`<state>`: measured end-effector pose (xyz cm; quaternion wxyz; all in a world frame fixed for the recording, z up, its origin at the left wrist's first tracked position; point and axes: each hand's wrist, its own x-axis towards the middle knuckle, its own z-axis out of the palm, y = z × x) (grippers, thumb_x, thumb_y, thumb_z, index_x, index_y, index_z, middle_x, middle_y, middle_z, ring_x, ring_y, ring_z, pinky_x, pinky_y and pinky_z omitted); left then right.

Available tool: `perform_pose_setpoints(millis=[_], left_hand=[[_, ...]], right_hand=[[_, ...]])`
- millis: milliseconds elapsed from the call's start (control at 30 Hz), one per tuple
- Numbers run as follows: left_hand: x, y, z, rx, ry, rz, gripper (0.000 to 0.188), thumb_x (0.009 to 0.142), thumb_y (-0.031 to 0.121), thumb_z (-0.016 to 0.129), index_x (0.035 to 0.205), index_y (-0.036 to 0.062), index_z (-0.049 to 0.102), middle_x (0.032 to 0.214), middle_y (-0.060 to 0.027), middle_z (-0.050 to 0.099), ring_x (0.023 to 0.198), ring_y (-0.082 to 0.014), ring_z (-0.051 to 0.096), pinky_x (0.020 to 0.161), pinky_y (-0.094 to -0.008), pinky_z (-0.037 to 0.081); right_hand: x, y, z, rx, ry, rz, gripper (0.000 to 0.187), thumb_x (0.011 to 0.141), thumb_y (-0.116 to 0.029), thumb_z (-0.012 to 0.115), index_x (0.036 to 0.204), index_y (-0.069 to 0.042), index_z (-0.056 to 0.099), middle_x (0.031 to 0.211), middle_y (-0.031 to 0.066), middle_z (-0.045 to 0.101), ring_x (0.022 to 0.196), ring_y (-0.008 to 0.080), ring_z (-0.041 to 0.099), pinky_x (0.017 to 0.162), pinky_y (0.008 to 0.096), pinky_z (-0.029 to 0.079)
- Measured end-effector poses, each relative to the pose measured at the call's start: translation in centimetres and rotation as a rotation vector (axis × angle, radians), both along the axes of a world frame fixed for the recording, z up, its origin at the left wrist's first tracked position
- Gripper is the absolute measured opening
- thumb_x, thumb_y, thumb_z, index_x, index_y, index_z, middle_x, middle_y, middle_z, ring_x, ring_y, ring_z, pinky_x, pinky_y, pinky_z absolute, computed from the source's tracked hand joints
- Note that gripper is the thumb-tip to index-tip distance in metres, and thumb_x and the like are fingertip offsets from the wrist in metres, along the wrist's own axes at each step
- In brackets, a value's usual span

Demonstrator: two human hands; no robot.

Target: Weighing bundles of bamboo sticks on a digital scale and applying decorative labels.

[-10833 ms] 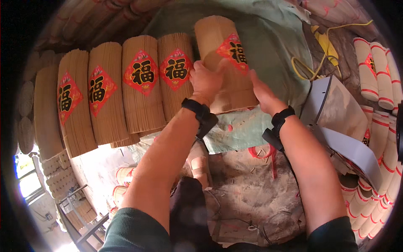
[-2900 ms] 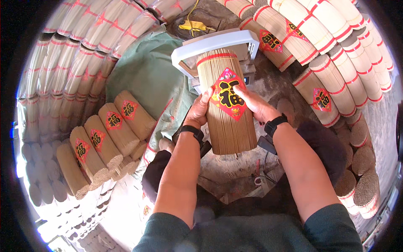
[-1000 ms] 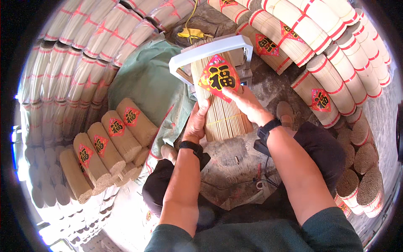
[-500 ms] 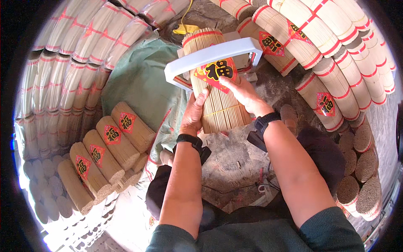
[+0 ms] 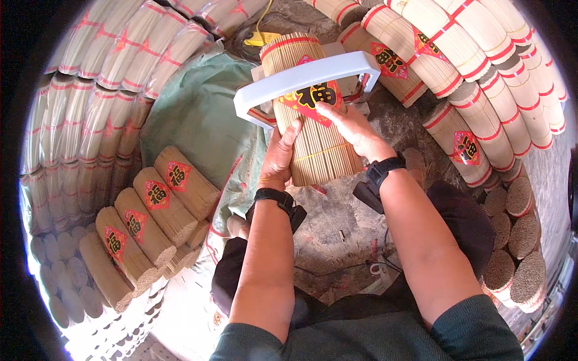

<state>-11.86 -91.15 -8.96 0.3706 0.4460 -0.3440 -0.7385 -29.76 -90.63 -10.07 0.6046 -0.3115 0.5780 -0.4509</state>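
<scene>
Got both hands on a fat bundle of thin tan sticks (image 5: pixel 322 159) right now. My left hand (image 5: pixel 279 153) is gripping its left side, thumb up on the sticks, and my right hand (image 5: pixel 356 131) has the other side, thumb lying on the red diamond label (image 5: pixel 308 112). So the fingers on both are grasping the bundle, though most of the right ones are tucked out of sight.

The bundle sits lengthwise under a pale grey arched bar (image 5: pixel 307 78), far end poking out past it. There's a red band (image 5: pixel 292 41) round that end and a thin yellow tie (image 5: pixel 322 153) nearer me. The bar hides part of the label; can't tell if bundle and bar touch.

Off to my left, more labelled bundles (image 5: pixel 139 227) lie side by side in a slanted row next to a green cloth (image 5: pixel 198 114), with plastic-wrapped bundles (image 5: pixel 114 60) stacked up behind. Over on the right it's red-banded bundles (image 5: pixel 481 111) piled at angles. Loose bits of stick are scattered on the dusty floor (image 5: pixel 322 231), and a yellow box on a cord (image 5: pixel 260 39) lies beyond the bar.
</scene>
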Motion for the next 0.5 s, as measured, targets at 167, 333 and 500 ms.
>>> perform_pose_setpoints(millis=[167,333,500], left_hand=[[0.18,-0.13,-0.12,-0.004,0.021,0.016,0.076,0.077,0.046,0.073,0.128,-0.0028,0.044,0.118,-0.0116,0.058,0.106,-0.0208,0.056,0.092,-0.035,0.045],[0.08,-0.17,-0.39,0.013,0.014,0.009,0.078,0.077,0.045,0.074,0.131,-0.0014,0.041,0.121,-0.0115,0.056,0.109,-0.0211,0.055,0.094,-0.0347,0.044],[0.03,-0.29,-0.35,-0.003,0.031,-0.012,0.082,0.075,0.046,0.074,0.131,-0.0019,0.04,0.121,-0.0115,0.056,0.109,-0.0218,0.055,0.094,-0.0349,0.044]], right_hand=[[0.08,-0.02,0.76,0.054,-0.038,0.04,0.062,0.081,-0.046,0.07,0.119,0.001,0.058,0.112,0.0097,0.064,0.1,0.0154,0.06,0.086,0.031,0.046],[-0.11,0.01,0.48,0.137,0.013,0.046,0.06,0.082,-0.045,0.069,0.119,0.0,0.058,0.111,0.0092,0.065,0.1,0.0154,0.06,0.087,0.0306,0.046],[-0.08,-0.07,-0.06,0.099,0.027,0.015,0.057,0.083,-0.047,0.068,0.115,-0.001,0.062,0.109,0.0082,0.066,0.098,0.0144,0.06,0.086,0.0296,0.045]])
